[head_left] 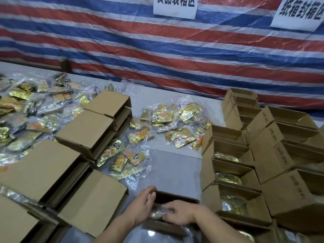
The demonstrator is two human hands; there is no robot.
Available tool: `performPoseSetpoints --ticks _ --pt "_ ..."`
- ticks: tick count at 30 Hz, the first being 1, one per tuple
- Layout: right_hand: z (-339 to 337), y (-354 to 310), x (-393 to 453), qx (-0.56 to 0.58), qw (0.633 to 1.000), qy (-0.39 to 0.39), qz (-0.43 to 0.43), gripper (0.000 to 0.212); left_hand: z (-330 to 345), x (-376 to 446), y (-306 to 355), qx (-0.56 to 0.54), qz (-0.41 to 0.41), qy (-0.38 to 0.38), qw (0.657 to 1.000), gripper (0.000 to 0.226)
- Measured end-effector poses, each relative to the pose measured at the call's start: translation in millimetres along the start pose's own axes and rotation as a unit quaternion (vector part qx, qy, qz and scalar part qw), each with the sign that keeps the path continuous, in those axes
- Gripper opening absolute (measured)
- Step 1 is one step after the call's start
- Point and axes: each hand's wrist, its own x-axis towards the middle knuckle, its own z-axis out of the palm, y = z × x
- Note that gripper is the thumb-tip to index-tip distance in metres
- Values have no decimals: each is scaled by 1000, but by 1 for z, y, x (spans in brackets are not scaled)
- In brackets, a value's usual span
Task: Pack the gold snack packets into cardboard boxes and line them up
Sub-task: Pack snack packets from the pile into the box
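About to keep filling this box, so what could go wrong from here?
1. The open box sits at the near table edge; pressing with the right hand might tip it unless the left hand steadies its wall.
2. The bagged packets look bulky and may bulge above the rim.
3. The filled boxes stand close right; sliding this one over could knock them askew.

Open cardboard box (175,199) at near edge, gold packet (158,213) inside, blurred. Loose gold snack packets (175,125) scattered mid-table, bigger heap (29,106) far left. Row of open boxes (228,165) at right, several showing gold packets inside.
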Motion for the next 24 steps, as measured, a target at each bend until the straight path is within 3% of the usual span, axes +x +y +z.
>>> performPoseSetpoints --ticks 3,6,9,14,16,21,24 --pt "11 11 18 -77 997 3 12 32 3 2 -4 -8 3 -4 1000 17" --pt "24 21 33 -155 986 3 52 55 8 4 -9 -6 1 -1 1000 13" --pt "33 24 36 -93 992 6 84 69 9 6 -10 -2 8 -9 1000 15" --pt "21 15 24 -22 995 83 53 33 10 7 -8 2 8 -9 1000 18" --pt "18 13 25 -30 994 83 62 37 9 6 -7 4 11 -7 1000 14" --pt "38 11 43 -59 987 -47 139 51 9 1 -5 5 11 5 1000 9" --pt "44 11 45 -22 985 -24 169 52 10 -1 -1 -1 14 15 1000 11"
